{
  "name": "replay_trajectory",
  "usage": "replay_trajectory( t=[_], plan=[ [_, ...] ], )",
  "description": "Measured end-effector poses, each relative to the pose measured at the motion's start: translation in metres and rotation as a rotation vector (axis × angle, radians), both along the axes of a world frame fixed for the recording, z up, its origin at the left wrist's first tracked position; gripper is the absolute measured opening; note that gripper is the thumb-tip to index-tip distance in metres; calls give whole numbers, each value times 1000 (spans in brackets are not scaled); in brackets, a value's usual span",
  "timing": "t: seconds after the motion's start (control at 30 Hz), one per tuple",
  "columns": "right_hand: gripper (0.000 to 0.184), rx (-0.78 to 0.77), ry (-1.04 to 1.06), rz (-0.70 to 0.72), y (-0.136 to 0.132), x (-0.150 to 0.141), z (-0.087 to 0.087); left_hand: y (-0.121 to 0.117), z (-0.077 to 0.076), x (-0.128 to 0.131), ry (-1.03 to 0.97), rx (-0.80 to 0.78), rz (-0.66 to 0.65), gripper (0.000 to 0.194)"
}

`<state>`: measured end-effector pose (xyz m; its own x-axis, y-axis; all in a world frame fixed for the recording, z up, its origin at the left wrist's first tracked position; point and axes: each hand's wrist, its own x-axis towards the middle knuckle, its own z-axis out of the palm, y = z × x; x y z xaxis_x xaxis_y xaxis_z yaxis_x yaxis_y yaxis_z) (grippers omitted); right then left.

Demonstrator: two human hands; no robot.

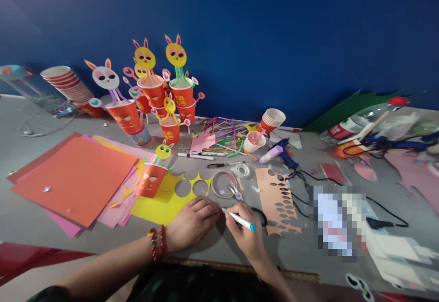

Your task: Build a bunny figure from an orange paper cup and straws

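Observation:
My right hand [246,235] grips a white marker [242,220] with a blue end, its tip pointing left toward my left fingertips. My left hand [197,222] rests on the table with its fingers together and bent down; whatever lies under the fingertips is hidden. A beaded bracelet [158,243] circles that wrist. Just beyond the hands lie a yellow sheet [154,208] with round holes cut out, a roll of clear tape [223,184] and a small stick with a pink round tip [238,195]. To the right is a peach sheet [270,196] full of oval holes.
Red paper cups with rabbit-faced figures [176,55] stand at the back left, beside stacked cups [66,84]. Coloured paper sheets [78,174] cover the left. Pipe cleaners [219,130] are piled behind the hands. A blue glue gun [287,153] with its cord and a bottle [363,119] are right.

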<state>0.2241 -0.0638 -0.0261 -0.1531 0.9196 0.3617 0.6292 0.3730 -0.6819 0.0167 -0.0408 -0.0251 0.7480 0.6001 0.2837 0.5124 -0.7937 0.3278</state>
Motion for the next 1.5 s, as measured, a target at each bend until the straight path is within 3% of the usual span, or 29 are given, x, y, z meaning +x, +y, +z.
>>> replay_trajectory(
  t=[0.7, 1.5],
  plan=[
    [19, 5, 2, -10, -1, 1, 1, -2, -5, -2, 42, 64, -26, 29],
    [19, 23, 14, -58, -4, 2, -3, -1, -1, -1, 56, 84, -29, 30]
  ],
)
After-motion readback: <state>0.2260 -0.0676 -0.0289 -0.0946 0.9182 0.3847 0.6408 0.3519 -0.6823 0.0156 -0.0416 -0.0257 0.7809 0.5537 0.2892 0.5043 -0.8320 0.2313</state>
